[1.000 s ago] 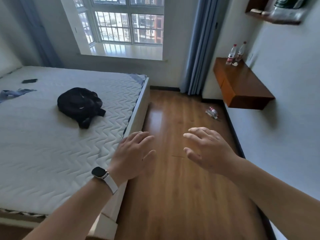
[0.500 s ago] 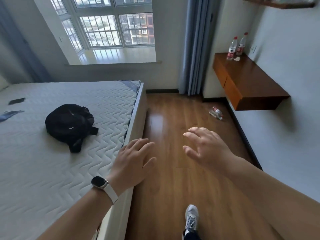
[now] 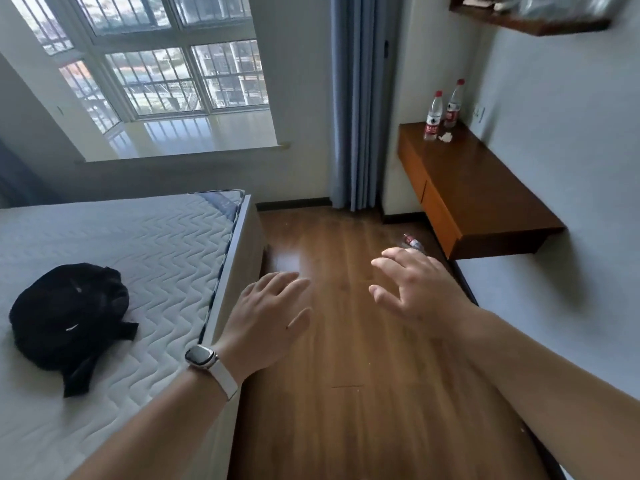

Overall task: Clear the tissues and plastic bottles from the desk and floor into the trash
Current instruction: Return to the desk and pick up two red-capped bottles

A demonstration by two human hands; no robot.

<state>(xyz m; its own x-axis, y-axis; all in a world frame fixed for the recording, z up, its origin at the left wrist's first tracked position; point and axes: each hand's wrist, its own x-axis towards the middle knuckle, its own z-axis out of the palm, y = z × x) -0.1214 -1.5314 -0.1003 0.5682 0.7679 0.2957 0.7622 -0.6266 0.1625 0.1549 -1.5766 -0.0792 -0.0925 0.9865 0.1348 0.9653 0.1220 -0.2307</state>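
Bed (image 3: 145, 258) on my left with a bag (image 3: 69, 320) on it; desk (image 3: 485, 195) on the right wall — two bottles (image 3: 441, 114) and a tissue (image 3: 445, 137) at its far end, another bottle (image 3: 412, 242) on the floor (image 3: 346, 393) beside it.

Both bare forearms reach forward from the lower corners of the view, palms turned down. The left hand (image 3: 268, 315) is held flat and loose, its fingers close together and pointing ahead, the thumb set a little apart on the inner side. A watch (image 3: 202, 356) with a pale strap sits on the left wrist. The right hand (image 3: 420, 289) is held a little higher and farther forward, fingers spread and slightly curled, thumb angled inward toward the other hand. Neither hand holds anything, and the two are apart, with a clear gap between them.
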